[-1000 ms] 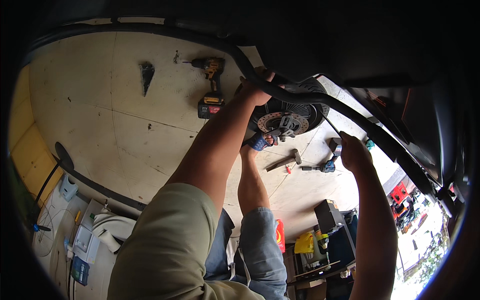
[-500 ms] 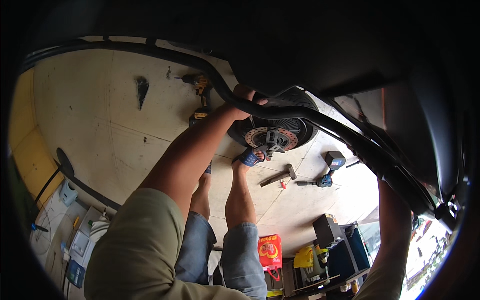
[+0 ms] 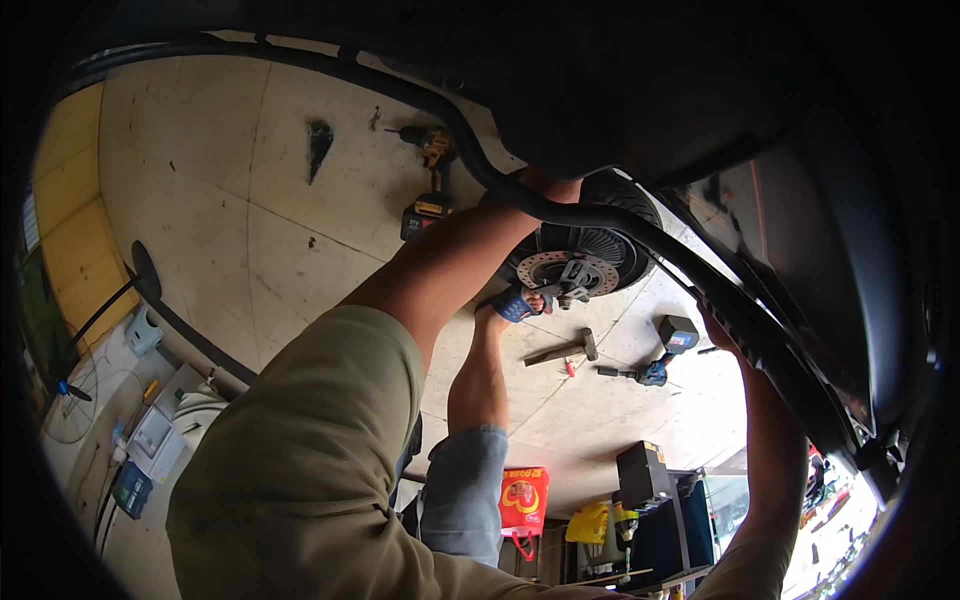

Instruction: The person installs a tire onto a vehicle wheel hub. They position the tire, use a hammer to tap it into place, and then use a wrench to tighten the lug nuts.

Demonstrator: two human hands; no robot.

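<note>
My left arm reaches forward across the view. The wrist goes behind a curved black tube [image 3: 575, 214], and of my left hand [image 3: 553, 187] only a part shows; its fingers are hidden. Just below and right of it is a black-tyred wheel [image 3: 632, 258], with a drilled brake disc [image 3: 535, 267] and a grey metal fitting at its hub. My right hand [image 3: 722, 332] is raised at the right, against the black bar side of the vehicle. Its fingers disappear behind that dark part, so whatever they touch cannot be made out.
On the floor lie a yellow-black cordless drill [image 3: 436, 175], a hammer [image 3: 568, 349], a blue cordless impact wrench [image 3: 652, 370] and a black pointed piece [image 3: 319, 150]. My sandalled foot [image 3: 518, 302] is by the wheel. A red bag [image 3: 523, 497] and a cart [image 3: 690, 535] stand lower down. Dark bodywork hangs overhead.
My left hand has moved right and farther behind the tube, so its fingers no longer show. Part of my right hand has come into sight. The whole view has shifted.
</note>
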